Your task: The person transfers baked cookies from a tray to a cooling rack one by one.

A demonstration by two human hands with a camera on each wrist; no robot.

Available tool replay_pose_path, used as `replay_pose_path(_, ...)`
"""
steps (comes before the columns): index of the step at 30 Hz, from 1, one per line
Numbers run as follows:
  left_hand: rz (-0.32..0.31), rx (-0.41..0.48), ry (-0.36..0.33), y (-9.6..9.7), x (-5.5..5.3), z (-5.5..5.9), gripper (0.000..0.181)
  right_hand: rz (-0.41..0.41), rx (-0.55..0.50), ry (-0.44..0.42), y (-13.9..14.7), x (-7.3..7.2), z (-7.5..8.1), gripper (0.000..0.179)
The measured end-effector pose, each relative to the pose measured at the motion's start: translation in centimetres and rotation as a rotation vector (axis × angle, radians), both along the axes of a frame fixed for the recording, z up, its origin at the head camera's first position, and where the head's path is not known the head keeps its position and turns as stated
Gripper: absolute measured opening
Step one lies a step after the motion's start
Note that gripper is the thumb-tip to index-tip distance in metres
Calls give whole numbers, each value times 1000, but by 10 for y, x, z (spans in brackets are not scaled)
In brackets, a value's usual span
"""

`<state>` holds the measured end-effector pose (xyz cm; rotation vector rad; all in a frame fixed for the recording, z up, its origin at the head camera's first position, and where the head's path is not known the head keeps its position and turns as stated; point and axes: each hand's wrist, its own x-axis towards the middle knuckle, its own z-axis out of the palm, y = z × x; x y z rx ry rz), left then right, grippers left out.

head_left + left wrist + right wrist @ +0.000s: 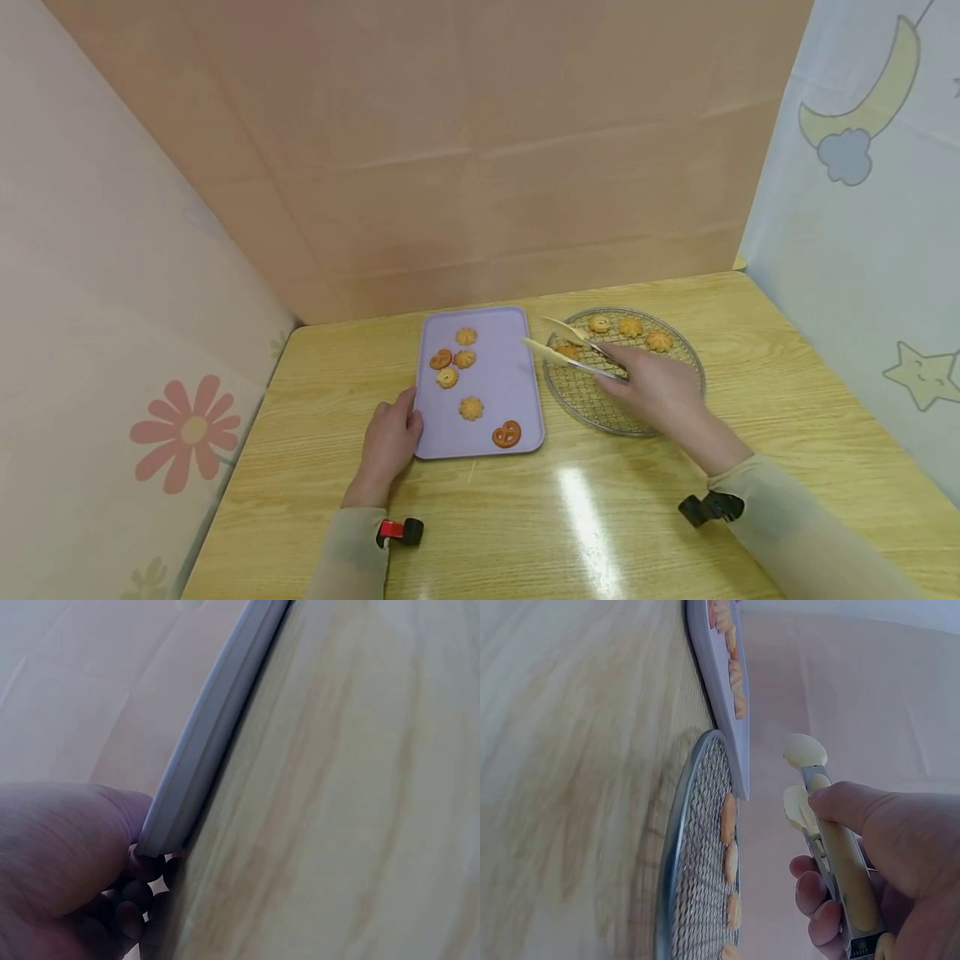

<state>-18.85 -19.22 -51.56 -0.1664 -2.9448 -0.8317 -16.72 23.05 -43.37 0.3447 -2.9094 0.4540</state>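
A purple tray lies on the table, with several flower-shaped and round cookies and two pretzel-shaped ones on it. My left hand grips its near left edge; in the left wrist view the thumb lies over the rim and the curled fingers are at its underside. Metal tongs with cream tips are in my right hand. The tips stand apart, above the left side of a round wire rack, with nothing seen between them. Beneath the tongs, cookies on the rack are partly hidden.
Three more cookies lie along the rack's far side. The rack stands just right of the tray on the wooden table. A tan cloth backdrop rises behind, and printed cloth panels stand at left and right.
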Motion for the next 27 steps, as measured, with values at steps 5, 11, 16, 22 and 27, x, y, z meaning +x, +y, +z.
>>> replay_pose_path(5, 7, -1, -25, 0, -1, -1, 48, 28, -7, 18, -14, -12, 1, 58)
replay_pose_path(11, 16, -3, -23, 0, -2, -3, 47, 68, -24, 25, -34, -29, -3, 57)
replay_pose_path(16, 11, -4, -7, 0, -2, -3, 48, 97, -17, 54, -48, -41, -6, 57)
replay_pose_path(22, -1, -7, 18, 0, -2, -4, 50, 114, -21, 54, -64, -55, -10, 53)
replay_pose_path(27, -7, -10, 20, -2, -3, -6, 51, 116, 8, 56, -75, -66, -15, 53)
